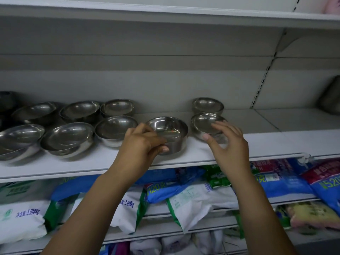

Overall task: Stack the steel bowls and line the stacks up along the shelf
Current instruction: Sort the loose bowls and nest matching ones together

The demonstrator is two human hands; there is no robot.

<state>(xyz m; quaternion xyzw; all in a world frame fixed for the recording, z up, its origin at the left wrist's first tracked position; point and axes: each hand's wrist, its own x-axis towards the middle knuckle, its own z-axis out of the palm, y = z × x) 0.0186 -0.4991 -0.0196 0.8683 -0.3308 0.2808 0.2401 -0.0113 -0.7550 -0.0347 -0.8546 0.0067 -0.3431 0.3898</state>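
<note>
While the flat-bottomed steel bowl [168, 134] sits near the front of the white shelf [257, 146], the left hand [141, 142] pinches its near rim, fingers closed on it. The right hand [227, 142] hovers spread apart beside a smaller bowl stack [206, 124]. More bowls [68, 137] stand leftward; bagged goods [193, 197] lie below.

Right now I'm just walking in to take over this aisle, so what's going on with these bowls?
A person is tidying steel bowls on the white shelf. The left hand grips the near rim of a flat-bottomed bowl standing near the shelf's front edge. The right hand is open, fingers at the rim of the front bowl on the right, with another bowl behind it. More bowls sit to the left in two rough rows, some nested and tilted.
</note>
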